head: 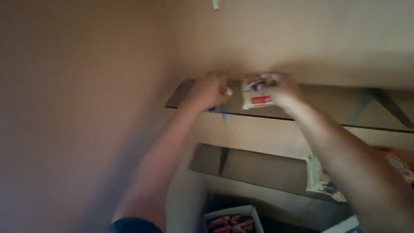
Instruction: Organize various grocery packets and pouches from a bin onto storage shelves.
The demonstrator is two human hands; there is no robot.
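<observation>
Both arms reach up to a high glass shelf [327,123] in a wall recess. My right hand [282,88] grips a small white packet [255,94] with red and blue print, held at the shelf's front edge. My left hand [208,89] is closed just left of it, with a small white and red item [226,91] showing at its fingers; blur hides what that item is. The two hands are a few centimetres apart.
A second glass shelf [250,166] lies lower down, with a crumpled white packet [321,181] on its right part. An open white box of dark red packets [230,220] stands at the bottom. Beige walls close in at the left and above. A metal bracket [388,103] supports the top shelf at the right.
</observation>
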